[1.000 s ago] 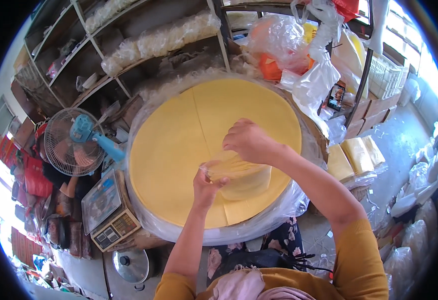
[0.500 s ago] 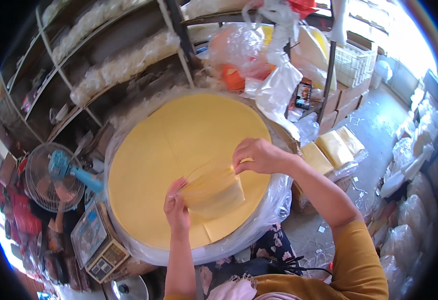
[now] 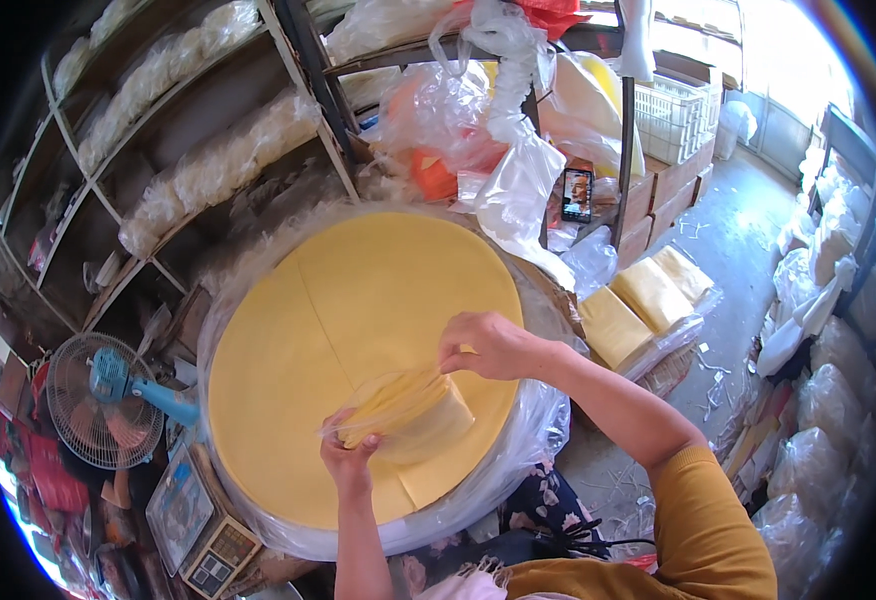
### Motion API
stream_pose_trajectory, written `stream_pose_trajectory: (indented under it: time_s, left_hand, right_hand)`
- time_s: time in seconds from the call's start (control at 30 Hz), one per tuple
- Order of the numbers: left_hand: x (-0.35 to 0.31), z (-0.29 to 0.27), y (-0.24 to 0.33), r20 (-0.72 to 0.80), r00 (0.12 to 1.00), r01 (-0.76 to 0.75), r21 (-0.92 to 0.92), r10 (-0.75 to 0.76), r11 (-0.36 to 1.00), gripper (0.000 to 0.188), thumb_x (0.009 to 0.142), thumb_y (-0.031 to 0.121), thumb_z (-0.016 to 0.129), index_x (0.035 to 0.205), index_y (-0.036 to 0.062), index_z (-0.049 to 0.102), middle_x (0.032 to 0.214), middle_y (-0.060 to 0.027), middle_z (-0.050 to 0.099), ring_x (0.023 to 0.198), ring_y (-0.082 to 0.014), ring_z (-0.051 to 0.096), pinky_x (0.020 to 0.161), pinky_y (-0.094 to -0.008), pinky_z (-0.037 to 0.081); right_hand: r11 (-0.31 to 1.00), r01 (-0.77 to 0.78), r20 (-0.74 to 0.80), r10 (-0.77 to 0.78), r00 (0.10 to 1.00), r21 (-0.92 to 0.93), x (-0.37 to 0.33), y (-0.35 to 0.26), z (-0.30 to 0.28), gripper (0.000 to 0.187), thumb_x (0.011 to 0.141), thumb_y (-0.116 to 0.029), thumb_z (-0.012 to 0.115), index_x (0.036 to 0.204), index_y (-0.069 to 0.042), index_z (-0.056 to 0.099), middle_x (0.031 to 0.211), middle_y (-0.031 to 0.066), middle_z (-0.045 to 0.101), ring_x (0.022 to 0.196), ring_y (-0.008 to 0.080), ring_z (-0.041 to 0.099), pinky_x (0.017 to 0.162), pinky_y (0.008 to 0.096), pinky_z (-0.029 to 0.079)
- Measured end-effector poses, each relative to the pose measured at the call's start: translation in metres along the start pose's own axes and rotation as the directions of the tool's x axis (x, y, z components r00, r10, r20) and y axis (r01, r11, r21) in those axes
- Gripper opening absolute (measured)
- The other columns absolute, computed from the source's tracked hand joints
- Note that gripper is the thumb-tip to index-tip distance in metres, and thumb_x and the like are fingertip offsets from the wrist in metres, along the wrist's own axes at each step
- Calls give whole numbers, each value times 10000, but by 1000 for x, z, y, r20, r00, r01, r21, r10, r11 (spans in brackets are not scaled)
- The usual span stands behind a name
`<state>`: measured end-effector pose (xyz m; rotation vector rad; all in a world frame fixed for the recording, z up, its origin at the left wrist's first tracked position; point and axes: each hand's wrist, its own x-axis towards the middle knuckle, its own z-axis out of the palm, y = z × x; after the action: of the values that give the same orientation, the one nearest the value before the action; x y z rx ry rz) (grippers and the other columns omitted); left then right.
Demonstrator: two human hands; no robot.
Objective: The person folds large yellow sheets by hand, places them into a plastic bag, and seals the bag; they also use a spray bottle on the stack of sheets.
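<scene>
A clear plastic bag of thin yellow sheets (image 3: 420, 418) is held low over the large round yellow-topped table (image 3: 278, 340). My left hand (image 3: 351, 452) is closed around the bag's left end, with the thumb in front and the fingers behind. The bag's upper right corner sits in a pinch of my right hand (image 3: 491, 346). Between the hands the bag's upper edge gapes, and a stack of yellow layers shows there. Clear plastic film (image 3: 533, 440) wraps the table's rim.
A blue fan (image 3: 108, 385) and a scale (image 3: 203, 530) stand to the left. Shelves (image 3: 188, 190) of bagged goods rise behind. A phone (image 3: 577, 194) leans at the back right. Packs of yellow sheets (image 3: 643, 310) lie right of the table, and filled clear bags (image 3: 828, 420) line the far right.
The view has shifted, so the scene sits lower and further left. The bag has tilted, with its layered upper edge showing more. My left thumb now lies across its front.
</scene>
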<state>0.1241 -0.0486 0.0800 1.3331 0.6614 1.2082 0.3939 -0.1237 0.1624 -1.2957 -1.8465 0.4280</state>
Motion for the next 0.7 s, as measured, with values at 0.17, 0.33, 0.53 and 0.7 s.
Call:
stream_pose_trajectory:
  time_s: [0.17, 0.33, 0.53, 0.7]
  left_hand:
    - [-1, 5, 3, -22, 999, -45, -7, 44, 999, 490, 633, 94, 806, 1035, -20, 548, 987, -51, 525, 845, -171, 584, 693, -266, 528]
    - [-6, 7, 8, -10, 999, -48, 6, 48, 999, 475, 656, 117, 803, 1032, -12, 541, 930, -57, 563, 791, -142, 579, 655, -235, 502]
    - [-10, 7, 9, -7, 1000, -7, 1, 7, 1000, 470, 659, 114, 806, 1021, -3, 530, 921, -55, 579, 771, -123, 572, 654, -226, 494]
    - [-12, 11, 12, -32, 999, -20, -9, 20, 1000, 463, 663, 97, 800, 1022, -8, 528, 898, -53, 582, 771, -118, 571, 663, -224, 492]
  right_hand:
    - [999, 27, -42, -29, 999, -43, -2, 5, 4, 127, 750, -108, 676, 811, -29, 597, 782, 94, 587, 776, 259, 569, 704, 351, 442]
    - [982, 73, -7, -76, 997, -172, -2, -4, 7, 95, 782, -119, 612, 791, -34, 570, 820, 121, 560, 864, 299, 527, 767, 372, 415]
    - [962, 138, 46, -131, 990, -235, 0, -9, 11, 87, 787, -118, 600, 797, -41, 560, 819, 107, 563, 864, 282, 529, 792, 379, 400]
    - [946, 126, 49, -117, 992, -299, -2, -10, 14, 84, 778, -117, 602, 787, -43, 563, 815, 91, 566, 861, 275, 526, 802, 368, 393]
